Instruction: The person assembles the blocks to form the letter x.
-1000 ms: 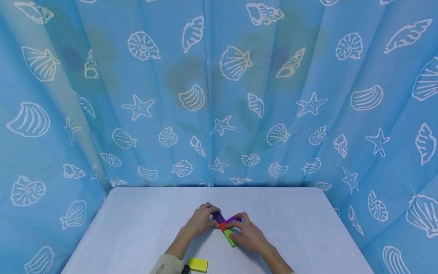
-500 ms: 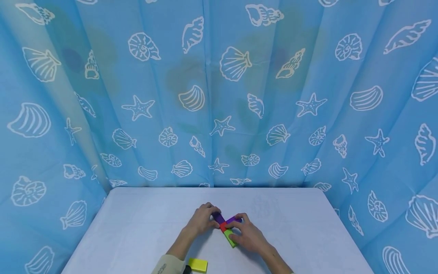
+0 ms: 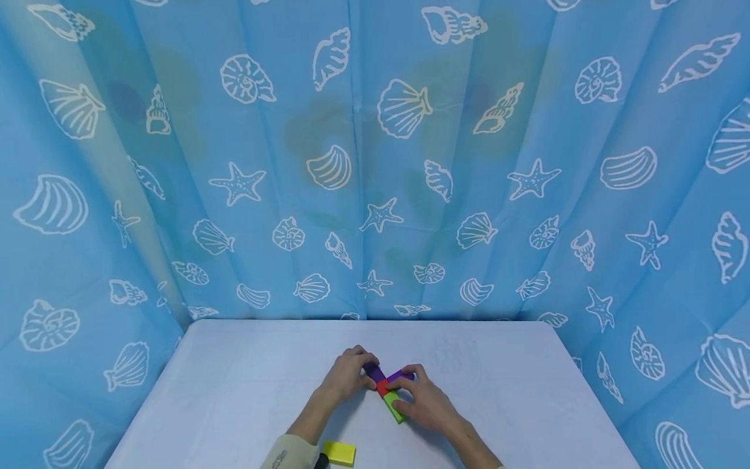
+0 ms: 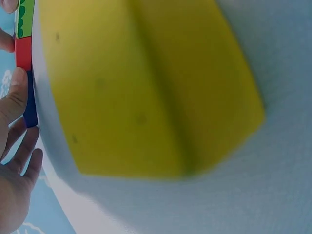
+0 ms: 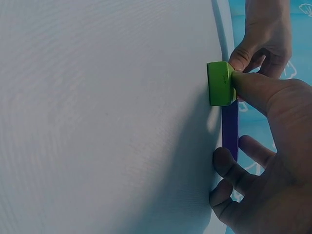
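Note:
On the white table, a dark blue-purple block point(image 3: 374, 372), a red block point(image 3: 382, 387) and a green block point(image 3: 395, 408) lie end to end in a slanting row. A brighter purple block point(image 3: 401, 375) branches off to the right beside the red one. My left hand point(image 3: 346, 378) pinches the dark blue-purple block, its thumb point(image 4: 18, 87) on the side and fingertips at the far end. My right hand point(image 3: 432, 404) has its thumb against the green block, with other fingers round the purple block's outer end. Part of the red block is behind the right fingers.
A yellow block point(image 3: 339, 453) lies near the front, by the left sleeve point(image 3: 290, 453), and fills much of the left wrist view. The table's white cloth point(image 3: 498, 371) reaches to a blue curtain point(image 3: 375, 163) with a seashell print behind and at both sides.

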The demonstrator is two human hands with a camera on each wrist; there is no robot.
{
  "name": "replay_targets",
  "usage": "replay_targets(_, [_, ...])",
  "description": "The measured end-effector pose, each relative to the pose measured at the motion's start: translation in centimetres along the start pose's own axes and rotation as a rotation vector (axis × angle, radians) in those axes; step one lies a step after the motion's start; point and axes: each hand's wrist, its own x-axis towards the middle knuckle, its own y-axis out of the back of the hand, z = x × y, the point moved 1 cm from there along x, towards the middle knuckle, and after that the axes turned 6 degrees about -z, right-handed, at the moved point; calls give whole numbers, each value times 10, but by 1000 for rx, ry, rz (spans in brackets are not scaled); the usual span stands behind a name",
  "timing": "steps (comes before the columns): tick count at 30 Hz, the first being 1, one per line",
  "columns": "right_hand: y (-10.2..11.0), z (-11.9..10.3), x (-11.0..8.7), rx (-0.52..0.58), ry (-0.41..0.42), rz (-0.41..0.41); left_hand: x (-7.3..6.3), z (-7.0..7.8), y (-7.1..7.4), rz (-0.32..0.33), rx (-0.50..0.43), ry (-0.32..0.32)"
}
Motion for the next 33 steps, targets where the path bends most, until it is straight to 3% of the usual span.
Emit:
replay_targets(20, [-1,1,3,11,-15,1,0,-5,-1,-10,-34,-9])
replay_targets(28, [-2,1,2,3,-11,-17,-14,-14,3,92,34,-2])
replay_targets(33, [-1,1,2,-14,-17,-10,-27,-22,9,104,6,-9])
